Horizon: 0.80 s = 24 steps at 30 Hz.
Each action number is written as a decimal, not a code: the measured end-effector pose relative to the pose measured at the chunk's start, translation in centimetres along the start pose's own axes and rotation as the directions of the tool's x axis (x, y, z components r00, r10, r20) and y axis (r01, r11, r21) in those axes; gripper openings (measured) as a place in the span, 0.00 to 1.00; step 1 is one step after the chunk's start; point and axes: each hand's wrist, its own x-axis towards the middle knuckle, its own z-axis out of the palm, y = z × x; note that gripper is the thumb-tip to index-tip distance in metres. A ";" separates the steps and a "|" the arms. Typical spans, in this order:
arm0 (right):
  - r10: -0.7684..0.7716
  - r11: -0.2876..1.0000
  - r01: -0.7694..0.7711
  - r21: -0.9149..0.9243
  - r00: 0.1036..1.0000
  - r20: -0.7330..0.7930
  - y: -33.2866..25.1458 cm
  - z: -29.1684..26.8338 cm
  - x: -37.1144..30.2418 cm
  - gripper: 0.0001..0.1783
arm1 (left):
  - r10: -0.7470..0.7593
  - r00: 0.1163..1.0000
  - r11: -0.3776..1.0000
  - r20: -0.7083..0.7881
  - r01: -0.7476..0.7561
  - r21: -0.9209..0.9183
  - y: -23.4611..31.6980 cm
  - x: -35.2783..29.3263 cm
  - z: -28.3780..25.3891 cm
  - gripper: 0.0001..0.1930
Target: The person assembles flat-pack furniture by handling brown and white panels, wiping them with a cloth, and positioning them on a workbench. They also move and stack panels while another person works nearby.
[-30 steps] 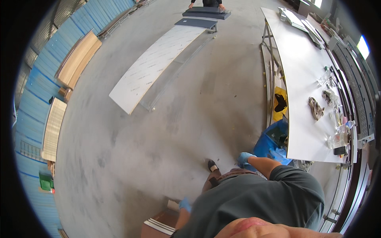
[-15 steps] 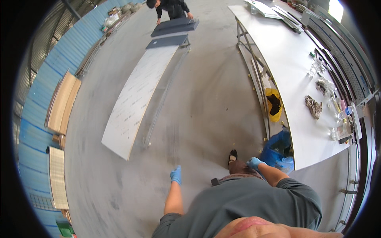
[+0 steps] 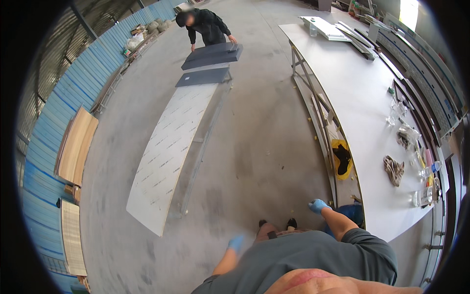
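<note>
My left hand, in a light blue glove, hangs low beside my body over the concrete floor. Motion blurs its fingers, and no object shows in it. On my other side, my right hand, also gloved in blue, is held forward with the fingers curled in and nothing visible in them. It is nearest to the long white-topped table and a blue plastic bag under it. Ahead to the left, a long white printed panel lies on a metal stand, a dark grey panel at its far end.
A person in black bends over dark grey boards at the far end. Plastic bottles, a crumpled rag and white panels lie on the table. A yellow bag sits beneath it. Wooden boards lean along the blue wall.
My view has shifted forward, and the panels and table sit lower in the picture. My left hand has swung back toward my body; my right hand has come forward. The other person stands more upright.
</note>
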 end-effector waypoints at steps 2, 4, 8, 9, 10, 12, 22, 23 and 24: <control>-0.008 0.999 0.008 0.033 1.000 0.014 -1.5 -0.5 1.1 0.27 | 0.063 0.998 0.998 0.019 -0.063 0.025 -0.7 2.4 -2.0 0.34; 0.008 0.998 -0.008 0.063 1.000 0.005 -2.9 -0.1 2.0 0.27 | 0.019 1.000 0.996 0.017 -0.017 -0.085 -0.2 6.1 -4.2 0.35; 0.098 0.991 -0.096 0.095 0.995 -0.019 -5.6 0.9 3.8 0.26 | -0.205 0.976 0.951 0.069 0.215 -0.222 3.5 11.6 -9.7 0.36; 0.157 0.983 -0.157 0.099 0.988 0.011 -6.3 1.1 4.4 0.26 | -0.180 0.983 0.969 -0.021 0.174 -0.173 5.2 12.6 -11.2 0.36; 0.112 0.991 -0.111 0.076 0.994 -0.009 -7.0 1.1 5.0 0.25 | -0.150 0.983 0.983 -0.109 0.136 -0.119 7.2 13.3 -12.6 0.36; 0.091 0.996 -0.090 0.015 0.996 -0.027 -8.3 1.4 6.0 0.23 | -0.058 0.979 0.997 -0.194 0.049 -0.054 11.4 14.7 -15.2 0.36; 0.074 0.975 -0.055 0.214 0.994 -0.083 -12.5 -1.1 6.3 0.24 | 0.176 0.979 0.984 -0.099 -0.179 -0.024 21.4 22.5 -17.8 0.35; 0.074 0.970 -0.047 0.238 0.992 -0.103 -12.4 -1.5 6.1 0.24 | 0.142 0.986 0.990 -0.084 -0.143 0.001 21.1 23.3 -17.1 0.35; 0.090 0.964 -0.057 0.261 0.989 -0.119 -12.2 -1.7 5.9 0.24 | 0.167 0.984 0.985 -0.055 -0.169 -0.037 20.6 23.8 -16.2 0.35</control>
